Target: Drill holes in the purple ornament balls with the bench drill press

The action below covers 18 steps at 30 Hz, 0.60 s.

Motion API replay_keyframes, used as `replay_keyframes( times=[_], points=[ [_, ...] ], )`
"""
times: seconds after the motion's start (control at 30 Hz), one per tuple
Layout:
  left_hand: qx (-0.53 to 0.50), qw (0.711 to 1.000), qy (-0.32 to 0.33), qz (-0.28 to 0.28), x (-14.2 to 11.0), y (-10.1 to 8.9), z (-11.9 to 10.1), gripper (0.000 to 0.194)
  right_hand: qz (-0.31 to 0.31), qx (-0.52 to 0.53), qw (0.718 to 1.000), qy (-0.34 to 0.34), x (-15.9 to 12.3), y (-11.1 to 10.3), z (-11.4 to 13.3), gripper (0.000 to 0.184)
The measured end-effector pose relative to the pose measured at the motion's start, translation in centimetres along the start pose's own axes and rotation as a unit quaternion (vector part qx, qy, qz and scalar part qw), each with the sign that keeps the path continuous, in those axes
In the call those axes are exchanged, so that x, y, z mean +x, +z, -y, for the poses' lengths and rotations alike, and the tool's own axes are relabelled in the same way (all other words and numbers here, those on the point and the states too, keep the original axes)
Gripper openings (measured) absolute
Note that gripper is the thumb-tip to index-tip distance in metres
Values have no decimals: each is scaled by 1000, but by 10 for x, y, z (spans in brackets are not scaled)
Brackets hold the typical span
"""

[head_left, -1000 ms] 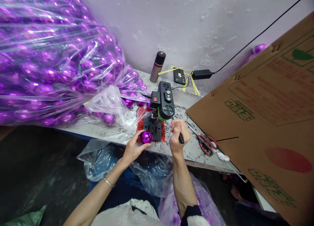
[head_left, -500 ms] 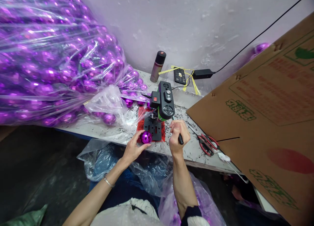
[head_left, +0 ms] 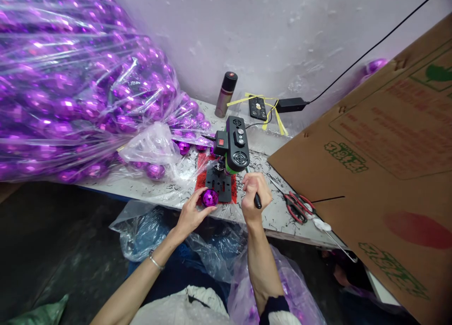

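Note:
Between the thumb and fingers of my left hand (head_left: 192, 212) is a shiny purple faceted ball (head_left: 210, 198), held at the front left corner of a black slotted base plate (head_left: 223, 188). My right hand (head_left: 257, 195) is wrapped round a black-ended lever handle (head_left: 258, 202) on the right of a small bench drill press (head_left: 237, 144). The machine has a black top with two round vents, a green body and a red switch. Red, speckled sheeting (head_left: 201, 180) lies under its base. Whatever tool tip is above the plate is hard to make out.
A big clear bag (head_left: 70, 99) of purple balls fills the left, several loose balls beside it. Behind stand a spray can (head_left: 225, 94), a black adapter (head_left: 291, 105) and yellow ties. At right, red-handled scissors (head_left: 299, 207) lie against a large cardboard box (head_left: 374, 174). Dark shavings litter the table (head_left: 176, 188).
The view has shifted very slightly. The ball looks turned a little in my left hand, its facets showing differently. My right hand keeps its grip on the lever handle.

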<state>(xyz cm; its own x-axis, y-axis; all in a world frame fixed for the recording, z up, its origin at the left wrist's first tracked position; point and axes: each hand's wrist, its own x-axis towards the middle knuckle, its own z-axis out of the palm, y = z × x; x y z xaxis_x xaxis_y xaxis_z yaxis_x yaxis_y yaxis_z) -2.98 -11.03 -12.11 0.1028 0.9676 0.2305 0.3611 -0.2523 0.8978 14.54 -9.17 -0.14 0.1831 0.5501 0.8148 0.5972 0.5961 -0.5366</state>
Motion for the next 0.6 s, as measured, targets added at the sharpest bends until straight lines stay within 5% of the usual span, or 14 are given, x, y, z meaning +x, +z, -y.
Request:
replay_keyframes(
  times=[0.33,0.6],
  points=[
    [-18,1000,6,-6,37,18,-1,62,3,-2,1000,10,-3,0,-1,32],
    [8,997,59,46,59,35,15,63,10,5,1000,-7,1,0,3,32]
  ],
)
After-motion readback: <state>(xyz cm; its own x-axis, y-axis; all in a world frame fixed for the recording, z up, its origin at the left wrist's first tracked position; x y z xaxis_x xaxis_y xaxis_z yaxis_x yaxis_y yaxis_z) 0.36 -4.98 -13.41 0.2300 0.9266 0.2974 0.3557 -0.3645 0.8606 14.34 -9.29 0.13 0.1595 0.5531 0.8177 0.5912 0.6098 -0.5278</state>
